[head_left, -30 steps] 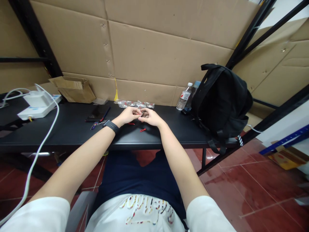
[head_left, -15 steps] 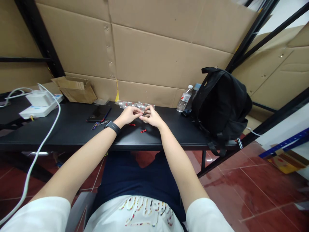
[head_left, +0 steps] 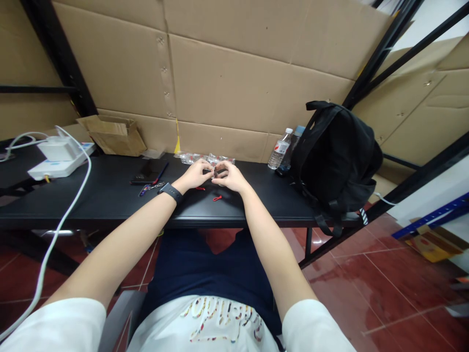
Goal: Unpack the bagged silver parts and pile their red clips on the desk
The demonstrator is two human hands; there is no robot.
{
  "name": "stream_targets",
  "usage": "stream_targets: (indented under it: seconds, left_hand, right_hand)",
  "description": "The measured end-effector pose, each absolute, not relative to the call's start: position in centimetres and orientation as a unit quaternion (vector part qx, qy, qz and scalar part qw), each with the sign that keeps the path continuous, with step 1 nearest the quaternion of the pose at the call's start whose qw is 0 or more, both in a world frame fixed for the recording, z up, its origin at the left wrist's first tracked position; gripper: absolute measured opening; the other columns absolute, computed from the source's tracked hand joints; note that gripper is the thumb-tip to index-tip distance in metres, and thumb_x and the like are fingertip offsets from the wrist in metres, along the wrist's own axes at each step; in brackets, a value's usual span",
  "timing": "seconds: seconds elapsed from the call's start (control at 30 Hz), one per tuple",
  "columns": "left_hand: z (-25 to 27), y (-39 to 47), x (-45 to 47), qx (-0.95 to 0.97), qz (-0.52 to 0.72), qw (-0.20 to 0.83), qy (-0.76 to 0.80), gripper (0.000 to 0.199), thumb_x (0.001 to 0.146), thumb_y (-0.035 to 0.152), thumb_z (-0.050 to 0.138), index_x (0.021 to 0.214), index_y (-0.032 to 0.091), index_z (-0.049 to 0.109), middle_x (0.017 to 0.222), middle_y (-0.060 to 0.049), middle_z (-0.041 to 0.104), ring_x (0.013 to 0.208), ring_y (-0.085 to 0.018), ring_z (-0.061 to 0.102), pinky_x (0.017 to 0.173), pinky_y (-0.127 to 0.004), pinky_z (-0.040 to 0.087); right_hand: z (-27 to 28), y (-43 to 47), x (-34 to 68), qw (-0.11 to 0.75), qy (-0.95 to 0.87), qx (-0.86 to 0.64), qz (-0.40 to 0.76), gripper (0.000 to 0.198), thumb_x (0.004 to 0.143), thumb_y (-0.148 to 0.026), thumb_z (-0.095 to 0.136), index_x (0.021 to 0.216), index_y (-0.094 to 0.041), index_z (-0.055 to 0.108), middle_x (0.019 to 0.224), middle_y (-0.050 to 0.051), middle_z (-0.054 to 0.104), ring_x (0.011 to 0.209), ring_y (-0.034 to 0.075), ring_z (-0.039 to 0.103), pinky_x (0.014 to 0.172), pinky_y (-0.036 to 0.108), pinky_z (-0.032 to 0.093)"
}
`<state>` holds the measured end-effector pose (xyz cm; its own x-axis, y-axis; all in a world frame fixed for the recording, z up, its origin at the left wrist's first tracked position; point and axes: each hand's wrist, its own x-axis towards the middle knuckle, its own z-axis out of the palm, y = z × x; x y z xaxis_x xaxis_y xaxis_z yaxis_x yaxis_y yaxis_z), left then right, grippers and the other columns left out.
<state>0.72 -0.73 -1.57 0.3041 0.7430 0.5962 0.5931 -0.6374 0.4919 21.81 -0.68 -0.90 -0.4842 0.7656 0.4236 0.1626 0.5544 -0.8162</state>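
Observation:
Over the black table [head_left: 120, 203], my left hand [head_left: 196, 175] and my right hand [head_left: 230, 176] meet fingertip to fingertip. Both are closed in a pinch around a small dark thing [head_left: 215, 173], mostly covered by the fingers, so its kind does not show. A short red cord loop [head_left: 217, 198] lies on the table just below my right hand. Another red piece [head_left: 200, 188] shows partly under my left hand. Behind the hands are clear plastic packets [head_left: 190, 158] with red bits in them.
To the left lie a dark phone [head_left: 146, 173], a pen and a keyring [head_left: 148, 188]. A paper bag [head_left: 113, 137] and a white power strip [head_left: 60, 164] stand farther left. Right of the hands are a water bottle [head_left: 279, 150], a second bottle and a black backpack [head_left: 335, 156].
The fingers of both hands have shifted slightly around the small thing, which now stands more upright between them. The table's other things have stayed put.

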Motion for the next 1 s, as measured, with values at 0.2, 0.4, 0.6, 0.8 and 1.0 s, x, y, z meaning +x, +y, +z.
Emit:
stream_targets:
  seconds: [0.2,0.4,0.6,0.8,1.0]
  left_hand:
    - [-1.46,-0.68,0.66,0.798,0.43,0.107,0.408,0.023,0.085,0.04,0.069,0.087,0.019,0.078,0.106,-0.01,0.065,0.107,-0.026,0.062,0.108,-0.044,0.047]
    - [-1.92,-0.4,0.48,0.799,0.405,0.081,0.438,0.024,0.085,0.04,0.068,0.091,0.02,0.079,0.111,-0.01,0.064,0.11,-0.027,0.061,0.107,-0.045,0.047]
    - [-1.65,-0.53,0.56,0.799,0.414,0.092,0.426,0.023,0.084,0.04,0.069,0.09,0.02,0.08,0.107,-0.01,0.065,0.106,-0.027,0.063,0.106,-0.044,0.048]
    - [-1.16,-0.94,0.77,0.805,0.416,0.116,0.407,0.022,0.083,0.04,0.069,0.087,0.021,0.08,0.102,-0.009,0.07,0.105,-0.028,0.064,0.104,-0.042,0.049]
    - [-1.76,-0.07,0.63,0.8,0.427,0.15,0.394,0.026,0.083,0.044,0.068,0.086,0.021,0.078,0.099,-0.008,0.075,0.103,-0.027,0.066,0.102,-0.041,0.049]
  right_hand:
    - [-1.24,-0.39,21.86,0.419,-0.776,-0.311,0.354,0.058,0.063,-0.034,0.09,0.109,-0.02,0.057,0.114,0.006,0.067,0.079,0.016,0.073,0.062,0.025,0.058]
    - [-0.7,-0.97,21.85,0.406,-0.787,-0.298,0.357,0.055,0.064,-0.031,0.09,0.109,-0.02,0.059,0.11,0.005,0.069,0.079,0.015,0.072,0.07,0.028,0.059]
    - [-0.66,-0.95,21.88,0.396,-0.788,-0.301,0.363,0.056,0.064,-0.03,0.09,0.11,-0.019,0.06,0.111,0.005,0.07,0.079,0.015,0.072,0.077,0.03,0.06]
    - [-0.76,-0.89,21.94,0.394,-0.786,-0.306,0.364,0.054,0.064,-0.03,0.091,0.107,-0.018,0.061,0.108,0.005,0.07,0.079,0.016,0.073,0.075,0.03,0.06]
    - [-0.82,-0.86,21.86,0.409,-0.77,-0.307,0.382,0.056,0.064,-0.033,0.09,0.109,-0.02,0.059,0.112,0.006,0.069,0.076,0.015,0.072,0.058,0.022,0.057]
